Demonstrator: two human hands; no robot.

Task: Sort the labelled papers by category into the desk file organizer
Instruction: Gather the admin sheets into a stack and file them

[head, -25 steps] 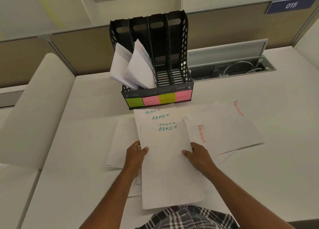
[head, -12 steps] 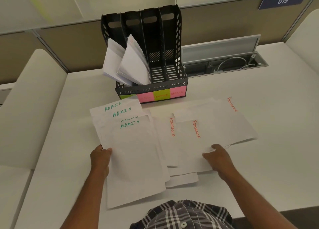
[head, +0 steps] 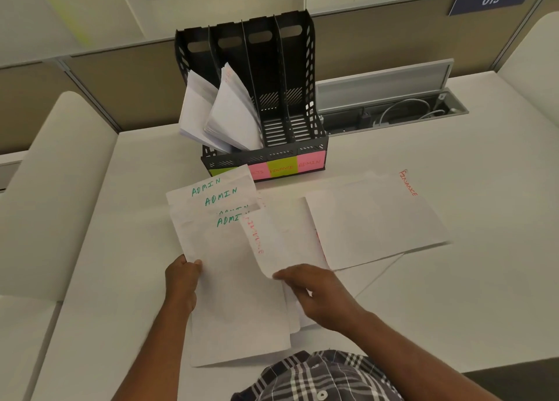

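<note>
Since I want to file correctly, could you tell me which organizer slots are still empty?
The two right-hand slots of the organizer, behind the yellow-green FINANCE and pink ADMIN notes; both left slots hold papers.

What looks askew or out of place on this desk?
In the file organizer, papers in the two left slots flop forward and fan out instead of standing upright. The two right slots hold nothing.

ADMIN sheets (head: 223, 207) — 4 | organizer slots (head: 281, 98) — 4 | sticky labels (head: 282, 168) — 4
</note>
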